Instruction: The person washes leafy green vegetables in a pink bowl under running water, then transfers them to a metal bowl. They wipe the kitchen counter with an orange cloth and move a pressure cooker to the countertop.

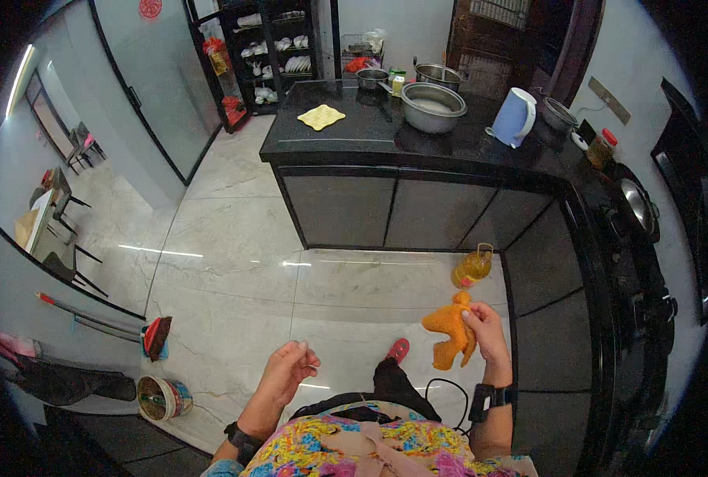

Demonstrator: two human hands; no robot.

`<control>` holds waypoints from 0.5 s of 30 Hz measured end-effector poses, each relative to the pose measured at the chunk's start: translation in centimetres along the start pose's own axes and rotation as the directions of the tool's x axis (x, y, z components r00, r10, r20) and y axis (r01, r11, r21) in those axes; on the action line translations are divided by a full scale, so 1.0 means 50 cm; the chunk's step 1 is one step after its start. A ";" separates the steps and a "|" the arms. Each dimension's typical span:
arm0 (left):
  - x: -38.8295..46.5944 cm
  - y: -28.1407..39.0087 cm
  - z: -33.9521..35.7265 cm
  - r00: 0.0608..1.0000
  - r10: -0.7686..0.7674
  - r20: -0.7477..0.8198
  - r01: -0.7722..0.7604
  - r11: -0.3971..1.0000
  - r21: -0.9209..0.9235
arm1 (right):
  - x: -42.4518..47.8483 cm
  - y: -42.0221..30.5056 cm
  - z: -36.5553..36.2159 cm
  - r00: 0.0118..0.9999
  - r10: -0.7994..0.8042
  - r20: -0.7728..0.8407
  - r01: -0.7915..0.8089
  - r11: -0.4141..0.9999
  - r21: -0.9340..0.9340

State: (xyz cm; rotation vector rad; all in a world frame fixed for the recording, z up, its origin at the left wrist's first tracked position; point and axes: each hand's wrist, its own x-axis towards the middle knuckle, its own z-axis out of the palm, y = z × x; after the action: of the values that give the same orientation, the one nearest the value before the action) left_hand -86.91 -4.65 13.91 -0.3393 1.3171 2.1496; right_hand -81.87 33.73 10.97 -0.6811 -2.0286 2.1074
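Note:
In my right hand [486, 334] I pinch an orange cloth [449, 328], which hangs in loose folds over the floor. My left hand [291, 366] is held out in front of my body with its fingers loosely curled, and no object shows in it. A yellow cloth [321, 117] lies spread on the left part of the black countertop [342, 134]. Beyond the orange cloth, a large bottle of yellow oil [473, 268] stands on the floor against the cabinet.
The counter carries a grey metal basin [433, 110], pots, a blue kettle [512, 117] and a red-lidded jar [602, 148]. Along the right runs a stove area with a metal pan lid [637, 206]. A bucket [163, 396] and a brush head [157, 338] are at left; a black cable [449, 384] loops near my leg.

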 end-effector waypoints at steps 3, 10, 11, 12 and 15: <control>0.052 0.046 -0.014 0.993 0.059 -0.100 -0.066 0.996 -0.066 | 0.159 0.000 0.046 0.997 0.038 0.068 -0.041 0.998 0.052; 0.220 0.166 0.015 0.951 0.162 -0.262 -0.207 0.966 -0.153 | 0.554 -0.064 0.145 0.995 -0.093 0.034 0.088 0.988 0.126; 0.241 0.191 0.030 0.946 0.179 -0.270 -0.222 0.965 -0.138 | 0.606 -0.097 0.170 0.984 -0.181 0.006 0.179 0.977 0.118; 0.261 0.220 0.050 0.940 0.202 -0.276 -0.243 0.962 -0.124 | 0.663 -0.142 0.195 0.964 -0.264 -0.037 0.266 0.963 0.040; 0.331 0.273 0.074 0.924 0.252 -0.289 -0.292 0.951 -0.105 | 0.765 -0.295 0.275 0.865 -0.492 -0.098 0.459 0.854 -0.244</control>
State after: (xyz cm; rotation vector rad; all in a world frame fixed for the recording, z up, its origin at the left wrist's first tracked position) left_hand -107.97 -0.24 17.31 -0.5568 1.4289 2.5135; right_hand -124.54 37.76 16.63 -0.3040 -2.0824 1.5230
